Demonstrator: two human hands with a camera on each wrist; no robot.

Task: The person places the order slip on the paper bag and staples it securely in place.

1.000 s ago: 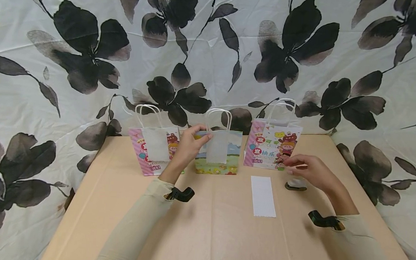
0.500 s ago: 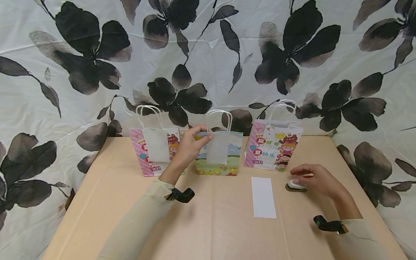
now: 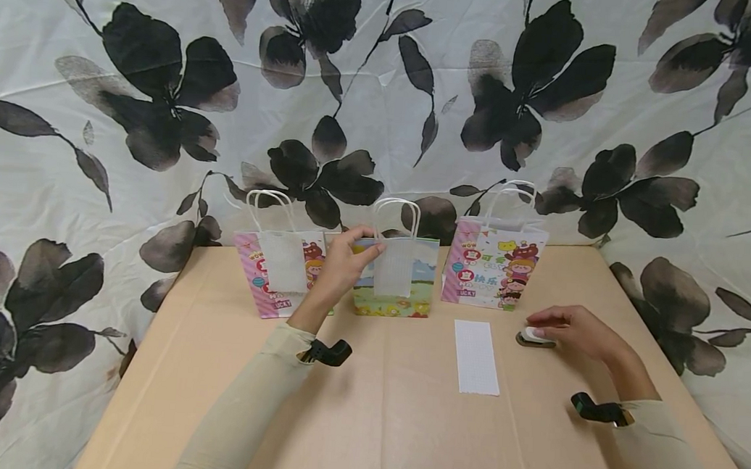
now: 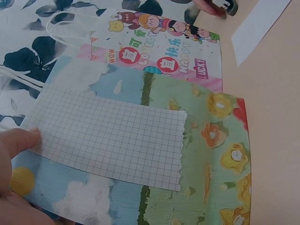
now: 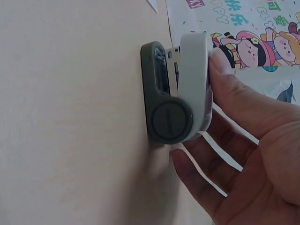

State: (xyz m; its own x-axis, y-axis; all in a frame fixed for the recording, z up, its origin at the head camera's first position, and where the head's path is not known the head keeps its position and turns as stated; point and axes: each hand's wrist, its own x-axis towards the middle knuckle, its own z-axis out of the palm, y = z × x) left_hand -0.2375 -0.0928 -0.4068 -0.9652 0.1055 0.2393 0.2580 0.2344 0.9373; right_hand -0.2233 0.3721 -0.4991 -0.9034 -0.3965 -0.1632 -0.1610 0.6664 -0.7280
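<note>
My left hand (image 3: 342, 265) pinches the upper edge of a small paper gift bag (image 4: 225, 136) printed with sky, grass and flowers. Its thumb presses on a torn strip of grid paper (image 4: 112, 136) lying over the bag's front, below the white handles. At the right, my right hand (image 3: 581, 332) grips a mini stapler (image 5: 193, 79) with a white top and dark grey-green base. The thumb lies along the white top and the other fingers curl about its rear end. In the head view the stapler sits low at the tabletop, partly covered by the fingertips.
Two pink-and-white cartoon gift bags stand at the back: a left bag (image 3: 258, 273) with a white paper strip (image 3: 282, 261) over its front, and a right bag (image 3: 491, 264). One loose grid-paper strip (image 3: 476, 358) lies on the table (image 3: 401, 425). Floral cloth (image 3: 426, 71) hangs behind.
My right hand has moved from beside the right bag down and to the right, and has taken hold of the stapler. The left hand keeps its pinch on the middle bag.
</note>
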